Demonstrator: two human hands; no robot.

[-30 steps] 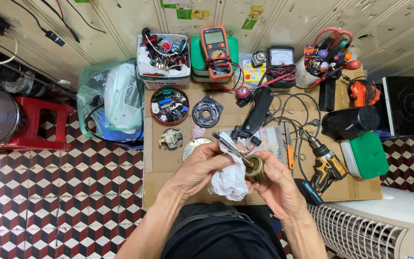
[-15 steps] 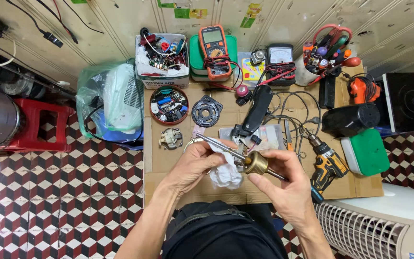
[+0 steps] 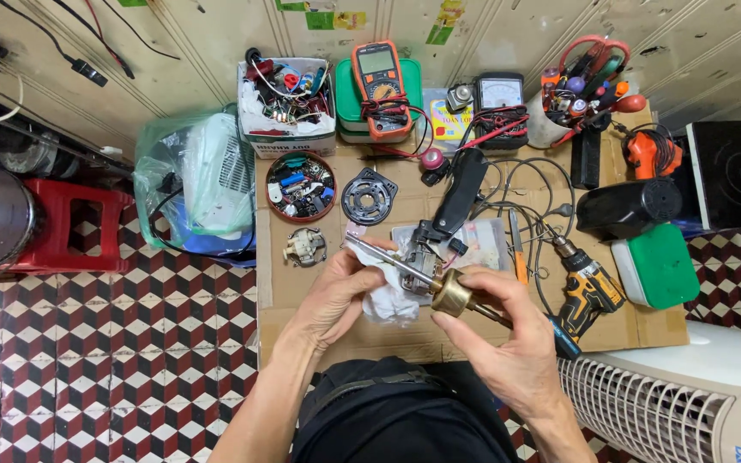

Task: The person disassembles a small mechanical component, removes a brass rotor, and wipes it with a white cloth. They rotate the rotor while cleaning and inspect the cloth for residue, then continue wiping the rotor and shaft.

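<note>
My left hand (image 3: 336, 296) grips a crumpled white cloth (image 3: 390, 302) against a thin metal shaft (image 3: 388, 259). The shaft runs down and to the right into a round brass-coloured rotor part (image 3: 451, 293). My right hand (image 3: 508, 339) pinches that brass part between thumb and fingers. Both hands hover over a sheet of brown cardboard (image 3: 302, 287) on the floor, just in front of my lap.
On the cardboard lie a round tin of small parts (image 3: 300, 186), a black ring part (image 3: 369, 196), a small motor piece (image 3: 305, 247), a yellow cordless drill (image 3: 591, 290) and two multimeters (image 3: 380, 80). A white fan grille (image 3: 653, 410) sits at lower right, a red stool (image 3: 70, 225) at left.
The cloth and my left hand have slid along the shaft, baring more of it. The brass part has tilted and shifted slightly right in my right hand.
</note>
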